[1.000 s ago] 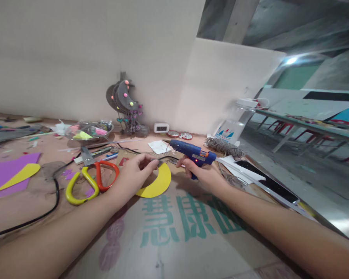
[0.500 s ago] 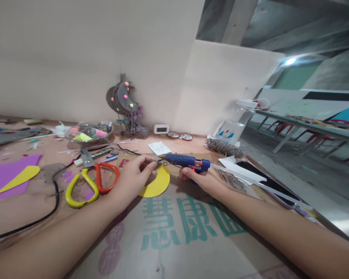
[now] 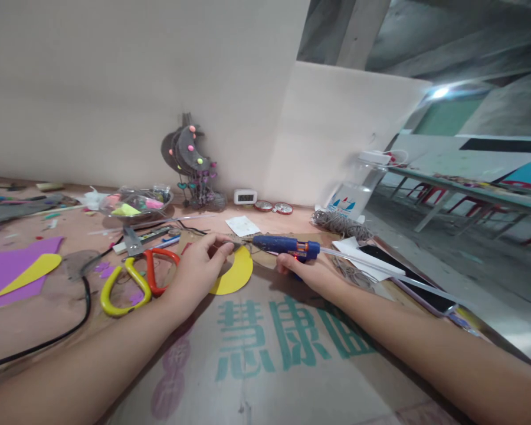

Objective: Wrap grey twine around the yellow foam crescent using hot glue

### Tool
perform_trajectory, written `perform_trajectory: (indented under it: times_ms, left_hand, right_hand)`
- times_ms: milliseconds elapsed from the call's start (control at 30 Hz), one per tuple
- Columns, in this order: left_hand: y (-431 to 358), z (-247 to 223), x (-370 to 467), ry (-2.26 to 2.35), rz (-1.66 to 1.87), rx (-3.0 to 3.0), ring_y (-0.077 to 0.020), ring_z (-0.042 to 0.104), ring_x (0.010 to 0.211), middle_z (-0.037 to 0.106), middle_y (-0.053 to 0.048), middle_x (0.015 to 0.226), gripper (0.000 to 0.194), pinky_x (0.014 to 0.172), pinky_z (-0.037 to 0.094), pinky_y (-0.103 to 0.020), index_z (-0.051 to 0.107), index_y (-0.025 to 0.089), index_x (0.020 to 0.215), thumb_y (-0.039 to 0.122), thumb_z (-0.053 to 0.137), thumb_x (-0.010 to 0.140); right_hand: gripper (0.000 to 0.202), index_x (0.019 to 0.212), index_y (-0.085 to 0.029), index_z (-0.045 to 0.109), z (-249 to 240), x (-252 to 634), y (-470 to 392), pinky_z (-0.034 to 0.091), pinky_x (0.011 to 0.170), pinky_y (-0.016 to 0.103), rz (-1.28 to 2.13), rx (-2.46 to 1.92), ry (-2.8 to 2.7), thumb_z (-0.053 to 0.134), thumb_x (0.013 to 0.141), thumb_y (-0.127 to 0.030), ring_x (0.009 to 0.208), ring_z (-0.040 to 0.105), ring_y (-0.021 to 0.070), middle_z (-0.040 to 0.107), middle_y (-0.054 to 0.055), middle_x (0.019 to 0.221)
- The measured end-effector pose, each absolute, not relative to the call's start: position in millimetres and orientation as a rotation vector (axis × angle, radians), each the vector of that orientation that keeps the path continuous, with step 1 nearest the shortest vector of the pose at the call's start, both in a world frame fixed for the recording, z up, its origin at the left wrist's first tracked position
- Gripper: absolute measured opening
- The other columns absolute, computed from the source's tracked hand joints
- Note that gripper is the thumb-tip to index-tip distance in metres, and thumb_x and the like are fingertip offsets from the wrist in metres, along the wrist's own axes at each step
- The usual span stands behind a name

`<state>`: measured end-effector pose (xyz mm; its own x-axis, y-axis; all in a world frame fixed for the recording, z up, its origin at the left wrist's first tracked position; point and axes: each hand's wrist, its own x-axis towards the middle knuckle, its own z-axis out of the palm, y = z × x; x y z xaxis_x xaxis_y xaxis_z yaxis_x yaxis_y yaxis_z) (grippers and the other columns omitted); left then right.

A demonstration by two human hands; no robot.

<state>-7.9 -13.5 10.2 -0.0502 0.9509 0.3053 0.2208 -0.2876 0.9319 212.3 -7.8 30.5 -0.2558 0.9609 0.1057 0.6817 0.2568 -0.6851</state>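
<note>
My right hand is wrapped round the grip of a blue hot glue gun, whose nozzle points left. A long clear glue stick sticks out of its back end. Just below the nozzle is a yellow crescent-shaped cutout. The fingers of my left hand pinch its upper end, close to the glue gun's tip; that end is partly hidden behind the fingers. Left of my left hand lie scissors with one yellow and one red handle.
Purple sheet with a yellow teardrop piece is at left, near a black cable. Behind stand a grey moon ornament, a bowl of clay and a small clock. Grey cord and a phone lie right.
My left hand and the yellow crescent have shifted slightly left and up. The glue gun stays almost in place, its nozzle still by the fingers of my left hand.
</note>
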Motion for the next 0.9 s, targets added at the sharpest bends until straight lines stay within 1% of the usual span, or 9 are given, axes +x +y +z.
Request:
perform_trajectory:
  times_ms: [167,367,567,700,767,900]
  left_hand:
    - [-11.4,7.4,-9.6,1.283,1.359,1.584,-0.0118,0.052,0.056,0.058,0.001,0.06,0.019,0.05,0.037,-0.02,0.06,0.017,0.076,0.035,0.056,0.073]
    - [-9.5,6.5,-10.8,1.313,1.328,1.591,-0.0111,0.051,0.054,0.057,0.002,0.06,0.02,0.05,0.036,-0.02,0.059,0.018,0.078,0.037,0.055,0.075]
    - [-10.4,8.4,-11.6,1.321,1.325,1.619,-0.0117,0.053,0.056,0.059,0.001,0.063,0.021,0.052,0.037,-0.021,0.059,0.017,0.079,0.038,0.053,0.076]
    - [-10.9,9.2,-11.3,1.317,1.339,1.601,-0.013,0.054,0.059,0.06,0.0,0.065,0.022,0.052,0.037,-0.021,0.06,0.017,0.079,0.037,0.055,0.074]
    - [-11.2,9.9,-10.7,1.302,1.363,1.559,-0.0136,0.054,0.059,0.061,-0.001,0.064,0.022,0.051,0.037,-0.021,0.061,0.016,0.077,0.037,0.057,0.072]
    - [-11.8,10.0,-9.1,1.289,1.402,1.482,-0.0132,0.053,0.055,0.061,-0.001,0.061,0.022,0.049,0.037,-0.021,0.063,0.016,0.074,0.036,0.061,0.068]
  right_hand:
    - [0.042,0.064,-0.017,0.06,28.1,213.3,-7.6,0.044,0.055,0.026,0.693,-1.507,-2.031,0.046,0.076,-0.055,0.06,0.058,0.0167,0.064,0.004,0.064]
    - [0.041,0.06,-0.018,0.059,27.8,212.8,-7.7,0.045,0.058,0.026,0.702,-1.505,-2.024,0.046,0.076,-0.054,0.061,0.058,0.0166,0.063,0.004,0.063]
    - [0.04,0.06,-0.017,0.057,29.4,211.6,-9.0,0.043,0.052,0.025,0.69,-1.508,-2.034,0.046,0.076,-0.052,0.058,0.056,0.0156,0.061,0.003,0.06]
    - [0.041,0.058,-0.018,0.056,31.9,209.6,-10.9,0.041,0.05,0.025,0.651,-1.511,-2.045,0.046,0.076,-0.053,0.055,0.054,0.0151,0.059,0.003,0.058]
    - [0.039,0.061,-0.018,0.057,32.9,208.6,-11.7,0.04,0.048,0.024,0.639,-1.493,-2.037,0.047,0.075,-0.052,0.052,0.052,0.0141,0.057,0.002,0.056]
    - [0.035,0.072,-0.017,0.063,34.2,206.8,-13.6,0.039,0.046,0.024,0.631,-1.407,-2.006,0.051,0.074,-0.051,0.047,0.047,0.0125,0.055,0.0,0.053]
